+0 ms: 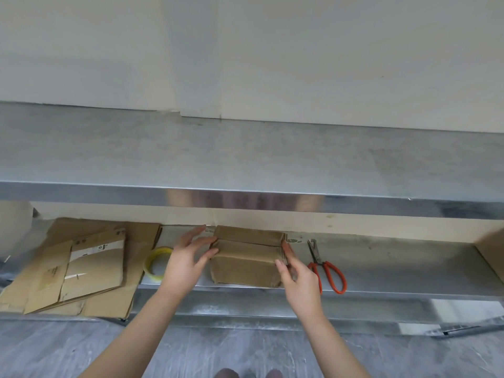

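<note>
**Lifting a box held only by flat palms: where it can slip**

Your left hand (185, 259) and right hand (298, 276) are both spread, fingers nearly straight, pressed flat against opposite ends of the cardboard box (246, 257). Neither hand curls under or round it. The box sits on the lower shelf (395, 268), close to the shelf's front edge and beneath the steel counter (245, 159).

The main risk is the grip itself. You have only side pressure, and the cardboard looks soft and creased, so a lift could let the walls bow in and the box slide down between your palms. Getting fingertips under the bottom edge would likely cure that.

The top flaps (245, 242) meet at a seam with no tape that I can make out. Squeezing the ends may spring them open, and tipping the box could spill whatever is inside; the contents are hidden.

Mind the headroom too. The counter's front lip hangs above, so raising the box before drawing it towards you could knock it against the steel.

The red-handled scissors (327, 271) lie just beside your right hand, and the yellow tape roll (156, 261) near your left wrist. A sideways swing could sweep either one off the shelf.
</note>
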`<state>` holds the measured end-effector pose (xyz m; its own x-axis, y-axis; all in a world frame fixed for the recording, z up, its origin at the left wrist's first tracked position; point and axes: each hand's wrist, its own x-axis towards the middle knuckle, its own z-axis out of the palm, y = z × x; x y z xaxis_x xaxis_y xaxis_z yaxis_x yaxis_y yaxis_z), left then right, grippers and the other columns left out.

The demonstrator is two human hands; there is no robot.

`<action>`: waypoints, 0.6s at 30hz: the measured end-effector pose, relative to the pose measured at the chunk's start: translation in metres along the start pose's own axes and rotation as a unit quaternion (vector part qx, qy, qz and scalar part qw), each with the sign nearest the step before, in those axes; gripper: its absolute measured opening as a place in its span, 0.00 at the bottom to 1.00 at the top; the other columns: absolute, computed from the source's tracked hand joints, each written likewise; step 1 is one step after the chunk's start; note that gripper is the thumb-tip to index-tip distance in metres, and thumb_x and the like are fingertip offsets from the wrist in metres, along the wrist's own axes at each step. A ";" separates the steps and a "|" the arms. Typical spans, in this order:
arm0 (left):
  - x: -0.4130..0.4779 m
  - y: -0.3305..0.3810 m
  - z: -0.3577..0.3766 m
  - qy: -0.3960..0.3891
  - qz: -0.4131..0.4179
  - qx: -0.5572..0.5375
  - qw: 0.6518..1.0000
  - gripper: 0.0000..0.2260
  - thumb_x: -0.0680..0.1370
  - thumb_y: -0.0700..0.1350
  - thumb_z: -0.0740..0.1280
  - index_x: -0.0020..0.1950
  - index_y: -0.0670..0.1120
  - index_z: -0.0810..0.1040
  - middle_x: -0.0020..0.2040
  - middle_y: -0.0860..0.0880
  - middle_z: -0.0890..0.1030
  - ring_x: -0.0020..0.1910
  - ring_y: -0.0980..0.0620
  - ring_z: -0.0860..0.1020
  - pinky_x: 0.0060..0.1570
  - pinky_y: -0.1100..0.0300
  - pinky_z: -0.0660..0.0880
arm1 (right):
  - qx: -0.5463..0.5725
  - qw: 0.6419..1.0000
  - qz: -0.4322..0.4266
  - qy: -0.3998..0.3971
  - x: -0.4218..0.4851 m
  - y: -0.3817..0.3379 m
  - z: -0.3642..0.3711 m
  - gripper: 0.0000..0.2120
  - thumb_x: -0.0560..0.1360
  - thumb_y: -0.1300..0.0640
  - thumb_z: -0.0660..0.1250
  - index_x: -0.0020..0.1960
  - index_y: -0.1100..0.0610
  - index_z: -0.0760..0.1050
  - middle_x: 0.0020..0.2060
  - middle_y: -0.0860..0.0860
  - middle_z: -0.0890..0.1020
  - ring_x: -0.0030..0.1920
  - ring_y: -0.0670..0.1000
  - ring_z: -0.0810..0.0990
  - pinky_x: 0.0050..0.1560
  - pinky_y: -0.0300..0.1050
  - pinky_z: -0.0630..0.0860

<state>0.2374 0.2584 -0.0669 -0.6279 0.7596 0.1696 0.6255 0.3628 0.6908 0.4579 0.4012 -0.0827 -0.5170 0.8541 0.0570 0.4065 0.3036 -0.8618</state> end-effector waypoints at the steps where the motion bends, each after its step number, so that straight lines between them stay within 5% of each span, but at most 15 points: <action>1: 0.002 0.001 0.000 -0.024 0.008 -0.007 1.000 0.12 0.77 0.44 0.69 0.61 0.51 0.80 0.64 0.54 0.75 0.63 0.55 0.73 0.62 0.63 0.68 | 0.001 1.000 -0.001 -0.001 0.001 0.000 0.000 0.21 0.78 0.52 0.67 0.71 0.48 0.71 0.24 0.38 0.70 0.28 0.40 0.70 0.31 0.27 0.65; 4: 0.005 0.001 0.002 -0.070 0.016 -0.022 0.997 0.14 0.80 0.41 0.65 0.64 0.52 0.78 0.65 0.55 0.74 0.62 0.57 0.74 0.59 0.75 0.65 | -0.005 1.000 -0.016 0.000 0.000 0.000 0.001 0.20 0.79 0.51 0.66 0.71 0.45 0.70 0.29 0.33 0.75 0.30 0.38 0.70 0.34 0.25 0.66; 6: 0.001 -0.004 0.001 -0.066 0.020 -0.026 0.997 0.13 0.80 0.41 0.65 0.62 0.53 0.80 0.64 0.58 0.73 0.62 0.60 0.73 0.58 0.79 0.62 | 0.001 1.000 -0.022 -0.010 -0.003 0.001 0.004 0.20 0.79 0.50 0.65 0.70 0.42 0.71 0.49 0.36 0.82 0.36 0.36 0.70 0.45 0.27 0.70; 8: -0.004 -0.012 0.001 -0.050 0.041 -0.026 0.998 0.13 0.78 0.41 0.67 0.60 0.53 0.81 0.64 0.59 0.73 0.62 0.62 0.72 0.61 0.78 0.63 | 0.003 1.000 -0.019 -0.013 -0.006 0.002 0.006 0.19 0.79 0.51 0.65 0.69 0.41 0.72 0.64 0.45 0.79 0.45 0.39 0.74 0.56 0.39 0.75; 11: -0.007 -0.016 0.003 -0.042 0.064 -0.012 0.997 0.13 0.78 0.42 0.67 0.61 0.52 0.81 0.66 0.58 0.72 0.62 0.62 0.72 0.62 0.76 0.64 | 0.006 1.000 -0.014 -0.012 -0.005 -0.002 0.005 0.19 0.79 0.53 0.65 0.68 0.40 0.71 0.49 0.43 0.83 0.43 0.36 0.74 0.51 0.38 0.75; 13: -0.004 -0.015 0.004 -0.056 0.055 -0.015 0.997 0.12 0.79 0.46 0.65 0.62 0.53 0.80 0.66 0.60 0.70 0.62 0.64 0.70 0.62 0.77 0.63 | -0.023 0.999 -0.033 -0.004 0.000 -0.001 0.003 0.18 0.79 0.56 0.66 0.68 0.43 0.72 0.35 0.36 0.72 0.33 0.32 0.70 0.42 0.27 0.68; 15: -0.005 -0.013 0.003 -0.092 0.036 -0.025 0.995 0.16 0.78 0.56 0.62 0.64 0.56 0.78 0.67 0.62 0.68 0.61 0.71 0.67 0.59 0.81 0.61 | -0.052 0.998 -0.035 0.000 0.000 0.000 0.001 0.17 0.80 0.57 0.65 0.68 0.48 0.75 0.32 0.32 0.66 0.31 0.31 0.70 0.39 0.24 0.65; 18: -0.004 -0.009 0.003 -0.119 0.010 -0.056 0.991 0.16 0.77 0.57 0.66 0.63 0.56 0.77 0.67 0.60 0.67 0.57 0.68 0.72 0.57 0.77 0.67 | -0.063 0.998 -0.008 -0.029 0.001 -0.004 0.001 0.17 0.81 0.54 0.62 0.69 0.48 0.73 0.38 0.35 0.73 0.36 0.34 0.72 0.43 0.29 0.66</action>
<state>0.2355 0.2535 -0.0755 -0.4804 0.8768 0.0217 0.5730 0.2951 0.7646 0.4547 0.4006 -0.0796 -0.5656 0.8238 0.0375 0.4869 0.3703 -0.7910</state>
